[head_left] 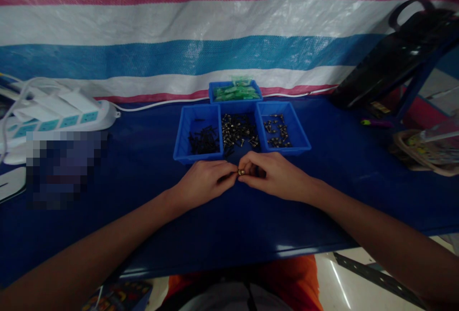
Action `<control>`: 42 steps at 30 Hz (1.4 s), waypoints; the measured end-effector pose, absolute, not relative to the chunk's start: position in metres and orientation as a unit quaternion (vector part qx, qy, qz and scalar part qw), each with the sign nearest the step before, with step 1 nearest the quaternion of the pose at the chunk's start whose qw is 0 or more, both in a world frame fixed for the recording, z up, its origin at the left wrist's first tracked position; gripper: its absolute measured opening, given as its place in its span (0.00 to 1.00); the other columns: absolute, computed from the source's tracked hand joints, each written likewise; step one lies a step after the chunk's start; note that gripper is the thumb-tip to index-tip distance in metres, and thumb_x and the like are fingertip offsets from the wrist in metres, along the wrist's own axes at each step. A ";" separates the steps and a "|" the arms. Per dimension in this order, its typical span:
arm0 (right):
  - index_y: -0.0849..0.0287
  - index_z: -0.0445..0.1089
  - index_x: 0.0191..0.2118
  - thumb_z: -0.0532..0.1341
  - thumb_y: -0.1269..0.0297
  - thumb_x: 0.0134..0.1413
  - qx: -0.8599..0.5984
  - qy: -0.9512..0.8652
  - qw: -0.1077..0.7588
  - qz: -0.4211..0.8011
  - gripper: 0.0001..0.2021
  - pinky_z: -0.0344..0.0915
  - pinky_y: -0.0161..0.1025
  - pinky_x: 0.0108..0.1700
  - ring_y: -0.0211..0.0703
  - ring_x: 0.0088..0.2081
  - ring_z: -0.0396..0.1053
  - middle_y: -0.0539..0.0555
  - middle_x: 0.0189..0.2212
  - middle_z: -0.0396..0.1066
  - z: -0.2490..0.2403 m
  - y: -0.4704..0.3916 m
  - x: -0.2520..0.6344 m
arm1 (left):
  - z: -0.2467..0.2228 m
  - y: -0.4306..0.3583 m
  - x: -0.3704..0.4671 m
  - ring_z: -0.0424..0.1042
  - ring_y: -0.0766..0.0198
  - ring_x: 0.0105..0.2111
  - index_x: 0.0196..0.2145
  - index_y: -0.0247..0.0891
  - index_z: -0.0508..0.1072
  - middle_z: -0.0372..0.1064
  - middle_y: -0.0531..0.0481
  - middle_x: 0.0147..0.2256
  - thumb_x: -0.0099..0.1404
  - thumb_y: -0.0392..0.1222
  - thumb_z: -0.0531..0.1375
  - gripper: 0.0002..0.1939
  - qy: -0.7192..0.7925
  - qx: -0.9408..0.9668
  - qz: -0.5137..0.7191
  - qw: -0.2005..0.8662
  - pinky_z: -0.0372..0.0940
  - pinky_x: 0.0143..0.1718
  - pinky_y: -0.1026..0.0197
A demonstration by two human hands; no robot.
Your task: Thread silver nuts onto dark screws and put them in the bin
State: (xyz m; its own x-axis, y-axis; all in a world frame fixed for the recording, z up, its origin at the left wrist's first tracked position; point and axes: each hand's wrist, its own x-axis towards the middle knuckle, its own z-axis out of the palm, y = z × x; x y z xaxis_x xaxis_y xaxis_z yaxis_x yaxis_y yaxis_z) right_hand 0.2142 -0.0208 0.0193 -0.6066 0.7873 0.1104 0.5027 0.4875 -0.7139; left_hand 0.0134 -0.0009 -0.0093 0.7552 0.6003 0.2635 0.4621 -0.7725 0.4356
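My left hand and my right hand meet fingertip to fingertip just in front of the blue bins. A small brass-coloured metal piece is pinched in my right fingertips. The left thumb and forefinger are pressed together against it; whatever they grip is too small to make out. Dark slender parts lie in the left bin. Many small metal pieces fill the middle bin, and fewer lie in the right bin.
Behind stands a blue bin with green packets. A white power strip is at the left, near a blurred-out object. At the right are a black bottle, a purple pen and a beige-rimmed basket.
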 end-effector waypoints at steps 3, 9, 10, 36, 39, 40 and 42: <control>0.59 0.64 0.36 0.58 0.68 0.53 -0.381 -0.835 0.230 0.324 0.04 0.60 0.29 0.31 0.32 0.28 0.65 0.47 0.27 0.67 0.021 -0.021 0.213 | -0.009 -0.001 0.014 0.64 0.72 0.23 0.29 0.36 0.69 0.65 0.55 0.23 0.63 0.37 0.52 0.08 0.292 0.918 0.194 0.184 0.56 0.25 0.70; 0.58 0.65 0.38 0.57 0.68 0.53 -0.386 -0.838 0.240 0.303 0.06 0.59 0.30 0.30 0.32 0.29 0.65 0.48 0.29 0.68 0.022 -0.022 0.214 | -0.005 -0.001 0.014 0.63 0.73 0.22 0.30 0.36 0.69 0.64 0.56 0.22 0.63 0.38 0.52 0.08 0.296 0.910 0.205 0.205 0.56 0.24 0.70; 0.58 0.65 0.38 0.56 0.69 0.53 -0.386 -0.839 0.241 0.300 0.06 0.59 0.30 0.30 0.32 0.29 0.65 0.48 0.29 0.68 0.022 -0.021 0.214 | -0.004 -0.002 0.014 0.63 0.73 0.22 0.31 0.36 0.69 0.64 0.56 0.22 0.63 0.39 0.52 0.08 0.297 0.908 0.207 0.213 0.56 0.24 0.70; 0.60 0.64 0.34 0.59 0.71 0.51 -0.377 -0.833 0.248 0.319 0.04 0.59 0.28 0.30 0.30 0.28 0.64 0.46 0.26 0.66 0.021 -0.022 0.213 | -0.006 -0.001 0.015 0.60 0.75 0.21 0.27 0.35 0.65 0.60 0.58 0.21 0.61 0.36 0.54 0.06 0.285 0.907 0.192 0.244 0.53 0.23 0.71; 0.61 0.65 0.35 0.58 0.72 0.50 -0.363 -0.846 0.243 0.306 0.04 0.60 0.29 0.32 0.31 0.29 0.64 0.47 0.28 0.65 0.023 -0.023 0.213 | -0.007 -0.001 0.014 0.60 0.74 0.22 0.25 0.35 0.63 0.60 0.58 0.21 0.62 0.37 0.53 0.08 0.278 0.912 0.192 0.234 0.53 0.24 0.71; 0.61 0.66 0.35 0.58 0.72 0.51 -0.358 -0.850 0.244 0.300 0.04 0.60 0.29 0.33 0.31 0.30 0.64 0.48 0.29 0.65 0.023 -0.023 0.213 | -0.007 -0.001 0.014 0.60 0.74 0.22 0.25 0.35 0.63 0.59 0.58 0.21 0.62 0.37 0.53 0.09 0.276 0.913 0.192 0.232 0.53 0.24 0.71; 0.60 0.66 0.35 0.57 0.72 0.51 -0.351 -0.855 0.247 0.291 0.04 0.60 0.30 0.34 0.32 0.31 0.64 0.49 0.31 0.64 0.023 -0.023 0.213 | -0.007 -0.001 0.014 0.60 0.74 0.21 0.24 0.35 0.62 0.59 0.58 0.21 0.62 0.38 0.53 0.09 0.276 0.913 0.194 0.230 0.53 0.24 0.71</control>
State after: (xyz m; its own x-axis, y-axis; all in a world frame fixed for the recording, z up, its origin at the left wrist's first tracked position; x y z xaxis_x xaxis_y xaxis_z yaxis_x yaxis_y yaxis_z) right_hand 0.2132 -0.0229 0.0228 -0.6315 0.7440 0.2184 0.4563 0.5843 -0.6712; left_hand 0.0141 -0.0011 -0.0069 0.7723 0.5937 0.2260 0.4154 -0.7411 0.5274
